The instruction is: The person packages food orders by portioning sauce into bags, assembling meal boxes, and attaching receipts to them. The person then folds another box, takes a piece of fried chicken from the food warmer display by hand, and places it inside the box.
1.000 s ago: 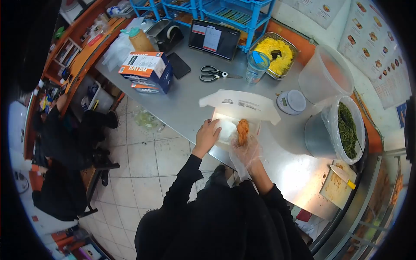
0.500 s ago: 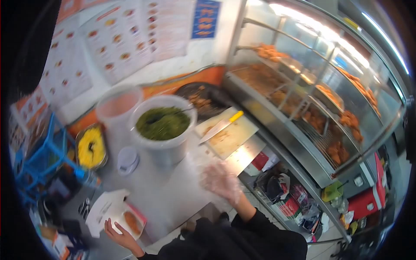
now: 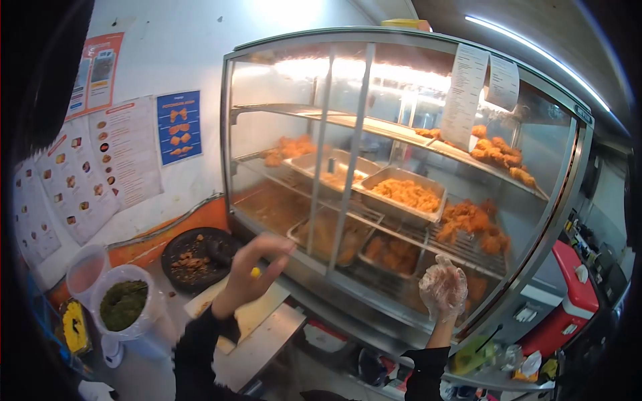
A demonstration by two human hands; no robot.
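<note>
My left hand, bare, is raised over the cutting board, its thumb and fingers apart and holding nothing. A bit of yellow knife handle shows between its fingers, beyond the hand. My right hand wears a clear plastic glove and is up before the lower right of the glass display case. Its fingers look bent, and whether anything is in them is unclear. Behind the glass are fried pieces on a rack and a metal tray of shredded fried food.
A black stone mortar stands left of the board. Further left are a tub of chopped greens, a pinkish tub and a tray of yellow food. A red cooler is at the right.
The view has swung right and up to the display case. My left hand has left the open food box and risen over the board; my gloved right hand has moved in front of the case.
</note>
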